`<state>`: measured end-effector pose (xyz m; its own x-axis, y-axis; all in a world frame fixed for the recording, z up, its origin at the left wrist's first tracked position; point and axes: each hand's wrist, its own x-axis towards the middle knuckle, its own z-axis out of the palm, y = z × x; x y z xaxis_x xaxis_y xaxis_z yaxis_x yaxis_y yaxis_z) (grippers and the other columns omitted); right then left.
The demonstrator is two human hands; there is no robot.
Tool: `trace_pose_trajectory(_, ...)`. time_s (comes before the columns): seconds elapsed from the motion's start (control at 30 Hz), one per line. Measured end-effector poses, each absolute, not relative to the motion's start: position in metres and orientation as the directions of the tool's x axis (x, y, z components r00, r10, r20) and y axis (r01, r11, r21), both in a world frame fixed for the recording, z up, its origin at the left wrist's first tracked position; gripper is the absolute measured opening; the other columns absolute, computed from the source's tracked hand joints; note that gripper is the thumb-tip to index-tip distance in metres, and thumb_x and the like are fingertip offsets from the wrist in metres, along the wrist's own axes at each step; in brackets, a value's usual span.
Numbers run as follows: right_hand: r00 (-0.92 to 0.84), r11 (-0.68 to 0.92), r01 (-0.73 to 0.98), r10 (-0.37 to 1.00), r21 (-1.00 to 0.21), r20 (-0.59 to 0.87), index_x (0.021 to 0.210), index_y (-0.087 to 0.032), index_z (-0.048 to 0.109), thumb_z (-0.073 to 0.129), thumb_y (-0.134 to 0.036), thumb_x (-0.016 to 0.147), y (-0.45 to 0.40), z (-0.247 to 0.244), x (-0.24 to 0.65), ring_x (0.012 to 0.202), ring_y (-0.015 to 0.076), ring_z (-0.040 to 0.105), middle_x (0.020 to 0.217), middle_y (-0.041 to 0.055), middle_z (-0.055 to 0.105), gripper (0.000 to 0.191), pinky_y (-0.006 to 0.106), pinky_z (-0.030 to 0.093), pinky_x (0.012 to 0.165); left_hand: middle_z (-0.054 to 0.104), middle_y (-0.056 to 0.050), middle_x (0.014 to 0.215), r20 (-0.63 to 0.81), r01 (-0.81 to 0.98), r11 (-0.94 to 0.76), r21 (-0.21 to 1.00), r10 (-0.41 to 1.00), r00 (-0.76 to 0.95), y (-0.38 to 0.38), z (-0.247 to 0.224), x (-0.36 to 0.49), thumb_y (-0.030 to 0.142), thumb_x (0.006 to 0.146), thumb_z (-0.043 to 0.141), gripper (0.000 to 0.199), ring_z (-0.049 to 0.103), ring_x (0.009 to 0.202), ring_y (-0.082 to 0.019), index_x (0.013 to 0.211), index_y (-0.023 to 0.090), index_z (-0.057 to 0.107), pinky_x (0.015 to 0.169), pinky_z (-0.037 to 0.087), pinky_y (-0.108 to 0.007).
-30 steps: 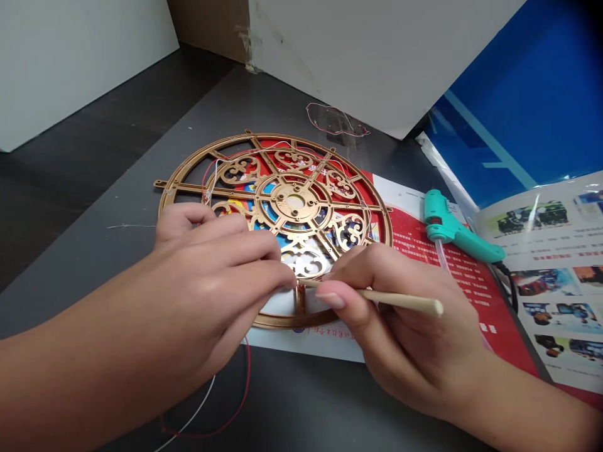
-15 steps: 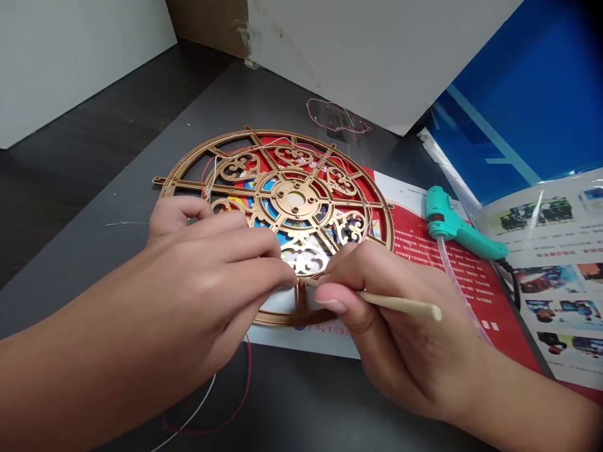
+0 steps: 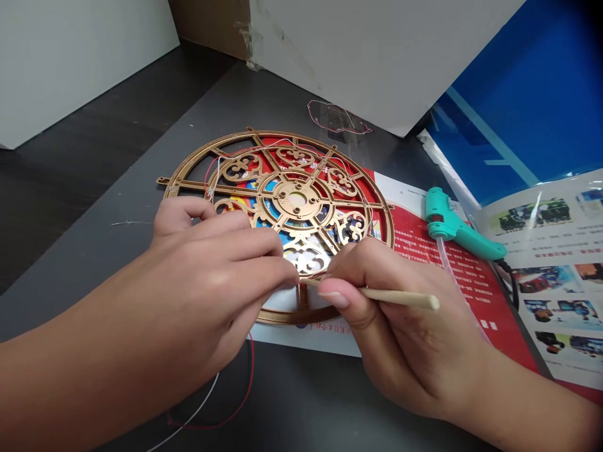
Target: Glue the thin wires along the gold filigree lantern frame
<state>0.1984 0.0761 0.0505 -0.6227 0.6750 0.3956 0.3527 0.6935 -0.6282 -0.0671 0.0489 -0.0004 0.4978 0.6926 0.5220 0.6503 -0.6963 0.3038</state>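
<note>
A gold, round openwork wheel (image 3: 301, 301) with spokes and scroll ornaments lies flat in front of me. My right hand (image 3: 400, 320) pinches a thin wooden stick (image 3: 405, 297), its tip against the wheel's near inner ring. On the left, my left hand (image 3: 221, 276) is closed over the wheel's near-left part, with its fingertips beside the stick's tip. What those fingertips press or pinch is hidden. Thin red and white wires (image 3: 252, 370) trail out below my left hand, and more wire runs along the wheel's far inner ring.
Under the wheel is a red and white printed sheet (image 3: 419, 263). A teal glue gun (image 3: 459, 229) with a clear glue stick lies to the right, beside a printed page (image 3: 541, 245). Behind the wheel sit a loose coil of wire (image 3: 339, 129) and a white box (image 3: 358, 56).
The outer end of the stick has dipped slightly and shifted a little left. Both hands otherwise keep almost the same place and grip.
</note>
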Motion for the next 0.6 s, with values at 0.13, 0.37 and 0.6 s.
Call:
trace_pose_trajectory(0.13,-0.63,0.723,0.35,0.652,-0.596,0.421,0.093,-0.026,0.062,0.071,-0.047,0.136,0.076,0.051,0.199,0.058,0.0093,0.063,0.079,-0.0044,0.072,0.048,0.026,0.043,0.051,0.075,0.006,0.098,0.518,0.651,-0.703,0.287,0.686,0.511,0.049,0.001,-0.068,0.009,0.124,0.051,0.032,0.061,0.091,-0.024,0.114,0.032,0.071,0.102,0.029,-0.052)
trace_pose_trajectory(0.37,-0.683,0.728,0.414,0.646,-0.547,0.342,0.103,-0.03,0.072,0.075,-0.074,0.128,0.082,0.055,0.187,0.079,0.0234,0.074,0.088,0.0033,0.075,0.05,0.033,0.057,0.064,0.078,0.006,0.1,0.51,0.665,-0.692,0.279,0.694,0.508,0.049,-0.002,-0.067,0.009,0.121,0.055,0.03,0.063,0.091,-0.025,0.115,0.032,0.073,0.098,0.031,-0.052)
trace_pose_trajectory(0.6,-0.699,0.748,0.394,0.621,-0.534,0.355,0.105,-0.031,0.071,0.079,-0.072,0.126,0.083,0.056,0.183,0.083,0.0246,0.074,0.09,0.0034,0.076,0.048,0.034,0.059,0.064,0.081,0.006,0.105,0.509,0.686,-0.679,0.262,0.701,0.5,0.045,-0.001,-0.068,0.009,0.122,0.053,0.032,0.063,0.094,-0.025,0.119,0.032,0.074,0.098,0.031,-0.052)
